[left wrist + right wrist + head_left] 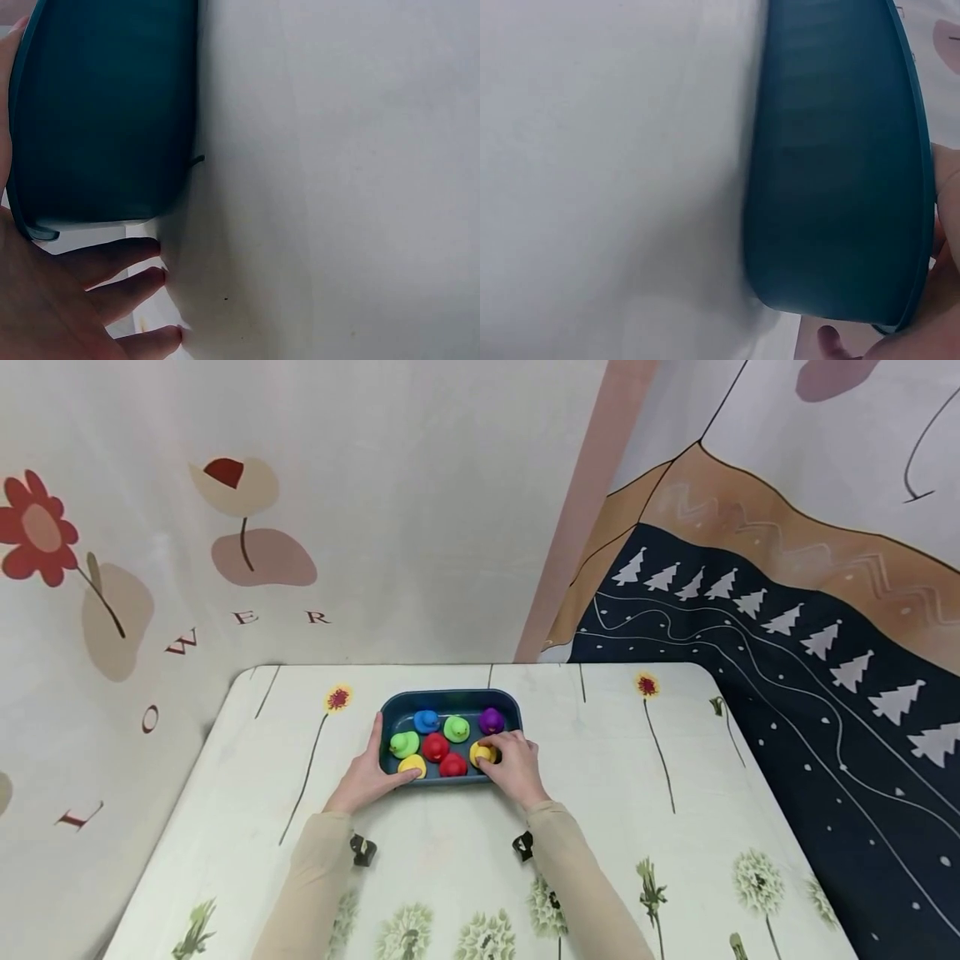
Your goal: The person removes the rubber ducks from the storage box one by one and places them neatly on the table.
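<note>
- At the near-left corner of the tray point(450, 693), your left hand point(364, 781), straight-fingered, seemingly steadies it.
- By its right edge, your right hand point(517, 766) pinches a yellow toy duck point(477, 753).

From head: looks forward and down from well back, takes in table point(600, 743), tray point(450, 695), left hand point(367, 778) and right hand point(519, 768). From left and right wrists: looks low, close, rolled sideways, at tray's near outer wall point(112, 112); shares tray and same-side hand with head view.
</note>
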`<state>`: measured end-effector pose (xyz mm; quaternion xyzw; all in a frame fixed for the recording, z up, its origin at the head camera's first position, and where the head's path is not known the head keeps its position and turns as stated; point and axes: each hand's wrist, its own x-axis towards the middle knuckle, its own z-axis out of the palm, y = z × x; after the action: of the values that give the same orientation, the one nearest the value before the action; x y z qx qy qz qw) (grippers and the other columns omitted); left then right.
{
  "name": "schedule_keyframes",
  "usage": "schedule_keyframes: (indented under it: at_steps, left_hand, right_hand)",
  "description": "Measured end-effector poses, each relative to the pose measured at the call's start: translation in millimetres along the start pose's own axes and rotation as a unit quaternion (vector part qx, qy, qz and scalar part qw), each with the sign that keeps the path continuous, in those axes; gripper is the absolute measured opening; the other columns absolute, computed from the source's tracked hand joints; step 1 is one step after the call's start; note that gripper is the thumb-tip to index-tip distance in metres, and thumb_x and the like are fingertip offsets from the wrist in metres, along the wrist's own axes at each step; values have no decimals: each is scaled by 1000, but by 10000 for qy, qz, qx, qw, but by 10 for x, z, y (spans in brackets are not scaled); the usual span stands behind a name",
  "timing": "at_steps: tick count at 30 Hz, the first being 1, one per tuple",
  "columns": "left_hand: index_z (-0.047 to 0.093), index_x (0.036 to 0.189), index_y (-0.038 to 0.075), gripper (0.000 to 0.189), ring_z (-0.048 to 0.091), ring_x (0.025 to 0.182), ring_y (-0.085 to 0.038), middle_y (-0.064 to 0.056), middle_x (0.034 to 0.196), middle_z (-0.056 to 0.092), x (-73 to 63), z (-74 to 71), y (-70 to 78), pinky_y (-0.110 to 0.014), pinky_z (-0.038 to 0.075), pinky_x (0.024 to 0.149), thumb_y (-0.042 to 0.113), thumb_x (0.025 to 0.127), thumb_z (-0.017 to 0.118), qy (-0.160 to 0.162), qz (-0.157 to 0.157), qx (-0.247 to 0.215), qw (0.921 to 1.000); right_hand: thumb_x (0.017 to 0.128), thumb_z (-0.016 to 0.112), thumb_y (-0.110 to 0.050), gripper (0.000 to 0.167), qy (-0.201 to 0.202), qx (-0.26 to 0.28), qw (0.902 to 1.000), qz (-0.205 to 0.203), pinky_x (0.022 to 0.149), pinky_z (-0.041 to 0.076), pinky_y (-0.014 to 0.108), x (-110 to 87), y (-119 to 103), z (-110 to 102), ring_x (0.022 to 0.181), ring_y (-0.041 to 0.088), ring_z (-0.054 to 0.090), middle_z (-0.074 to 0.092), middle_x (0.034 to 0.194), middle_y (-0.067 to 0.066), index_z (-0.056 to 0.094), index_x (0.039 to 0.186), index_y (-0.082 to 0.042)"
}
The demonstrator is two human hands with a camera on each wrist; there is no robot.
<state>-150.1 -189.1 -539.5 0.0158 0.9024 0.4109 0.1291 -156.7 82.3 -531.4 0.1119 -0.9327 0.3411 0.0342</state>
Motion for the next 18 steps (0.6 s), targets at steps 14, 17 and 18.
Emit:
schedule_keyframes:
  at_steps: [14,17,18]
  left_hand:
    - [-16,153,30,122,34,131,-50,-30,152,21,-5,15,-10,-63,32,101,58,76,74,25,-43,-67,10000]
    - [-16,153,29,122,34,131,-51,-30,152,21,-7,12,-9,-63,32,101,57,77,74,30,1,-57,10000]
    - [-16,153,29,122,34,131,-51,-30,152,21,-9,11,-5,-63,32,101,57,77,74,37,8,-59,10000]
  right_hand:
    - [82,77,-14,24,204,800,9966,-80,89,40,51,-20,-27,-215,94,26,61,68,100,7,73,104,-6]
    - [81,78,-10,24,305,1170,9926,-91,88,44,47,-24,-18,-267,91,26,61,68,98,9,73,103,-3]
    - [81,78,-9,24,321,1295,9910,-72,88,46,46,-24,-13,-283,91,26,60,68,99,9,73,103,-3]
